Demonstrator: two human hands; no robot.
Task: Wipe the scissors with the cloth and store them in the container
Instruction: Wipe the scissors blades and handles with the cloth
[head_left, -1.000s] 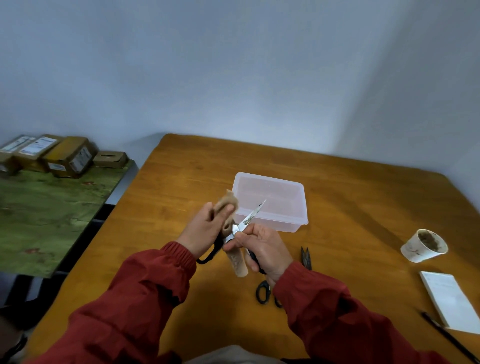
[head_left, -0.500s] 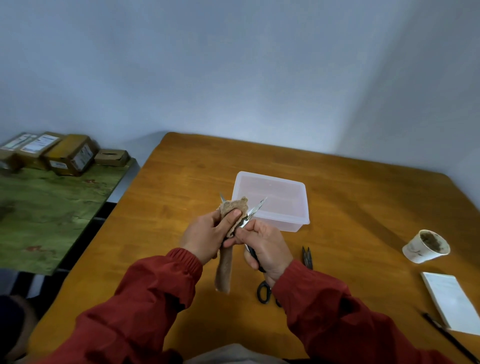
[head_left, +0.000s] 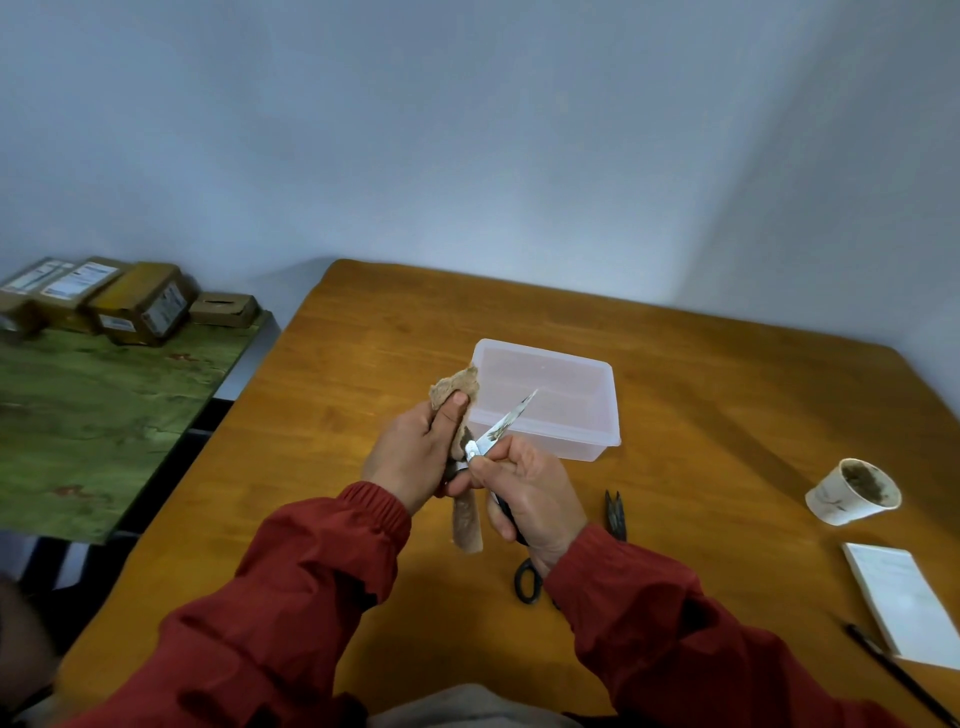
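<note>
scissors (head_left: 506, 421) show a smudged silver blade, black handles.

Shiny metal scissors (head_left: 506, 420), fuzzy cloth (head_left: 457, 391), translucent plastic container (head_left: 550, 400) (wooden table (head_left: 363, 364)).

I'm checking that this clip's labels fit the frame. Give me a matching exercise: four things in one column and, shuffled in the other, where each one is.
Things:
1. cloth
2. raised scissors
3. container
4. paper cup

Places:
A. on the table, far to the right of both hands
B. gripped by the right hand
C. on the table just beyond the hands
D. gripped by the left hand

Pairs: 1-D, 2-B, 3-C, 4-A
</note>
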